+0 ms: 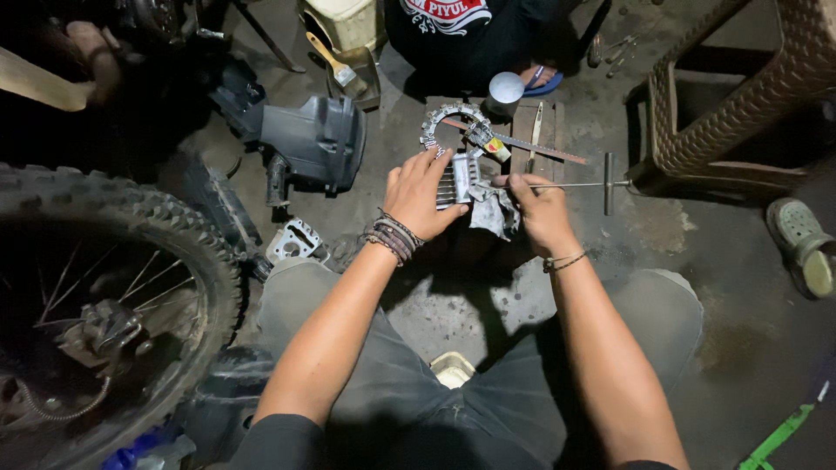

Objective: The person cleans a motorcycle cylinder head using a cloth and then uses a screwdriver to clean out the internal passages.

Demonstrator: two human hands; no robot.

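Metal engine part point(466, 187), ribbed and silvery, sits on the floor just ahead of the person's knees, between both hands. Left hand point(420, 196) lies on its left side with fingers spread and curled loosely over the ribs, steadying it. Right hand point(540, 209) is closed around the shaft of a T-handle wrench point(575, 184), thumb and fingers pinching it near the part; the shaft runs off to the right of the part to its crossbar. Beyond the part lie a toothed sprocket ring point(448, 117) and a metal cup point(505, 91). Left of the part stands a knobby motorcycle tyre point(131, 218).
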